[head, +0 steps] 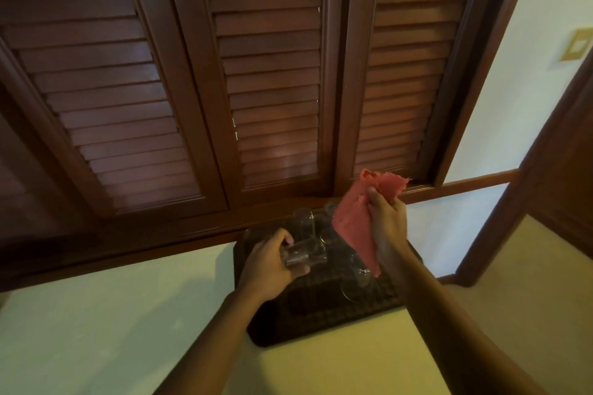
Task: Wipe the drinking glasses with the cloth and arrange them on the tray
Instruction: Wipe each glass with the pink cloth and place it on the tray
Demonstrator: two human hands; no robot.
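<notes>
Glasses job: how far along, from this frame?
Mid-job. Done, apparently: at least one glass stands upright at the back of the dark tray. In hand: the left hand grips a glass on its side; the right hand holds the pink cloth beside it, not yet touching. Left: wiping and placing it; glasses near the tray's right side look unsorted, count unclear.

Two bare forearms reaching forward from the lower edge of the view, each hand holding something.

The left hand [268, 264] is low, palm turned inward, its fingers [285, 239] curled round a glass [305, 255] lying on its side. The right hand [386, 221] is raised higher, back of the hand toward the camera, thumb and fingers pinching a red cloth [354, 228] that hangs below the grip. The hands are apart.
</notes>
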